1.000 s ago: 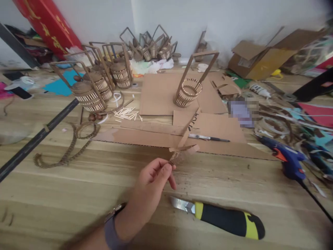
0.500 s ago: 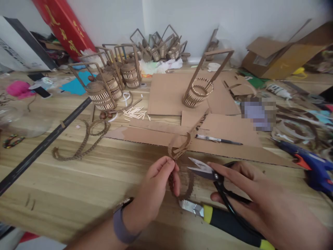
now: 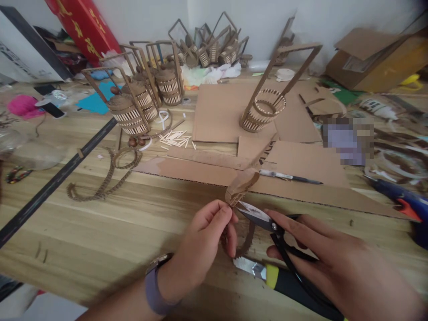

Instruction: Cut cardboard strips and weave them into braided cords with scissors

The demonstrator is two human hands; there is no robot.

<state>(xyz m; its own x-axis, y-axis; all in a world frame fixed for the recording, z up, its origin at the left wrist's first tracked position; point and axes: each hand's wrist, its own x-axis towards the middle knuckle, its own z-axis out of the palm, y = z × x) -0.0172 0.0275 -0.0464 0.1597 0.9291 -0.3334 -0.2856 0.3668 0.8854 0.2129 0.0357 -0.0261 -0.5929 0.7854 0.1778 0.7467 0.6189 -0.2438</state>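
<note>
At the near middle of the desk [image 3: 127, 240], the left hand [image 3: 210, 232] pinches a brown cardboard strip [image 3: 244, 180] between thumb and forefinger, the other fingers curled beneath. Just to its right, the right hand [image 3: 337, 254] is wrapped around the handles of black-handled scissors [image 3: 274, 226], forefinger laid along them by the pivot. Their blades stand slightly apart, tips at the strip beside the left fingertips; whether they have bitten in, I cannot tell. The cutting looks partly done: the loop hanging below the left hand, which appears to be the same strip, is toothed along its edge, while the length curling to the far side looks plain and so seems uncut. A separate toothed band [image 3: 105, 187] lies to the left, notched over much of its visible length. Near right, a utility knife [image 3: 287, 287] lies partly under the scissors and the right hand. Farther off, an open-topped basket [image 3: 254, 125] stands on a cardboard sheet [image 3: 216, 113], its handle and slatted wall in place; at far left, handled baskets [image 3: 129, 118] look more complete, with covered tops.
</note>
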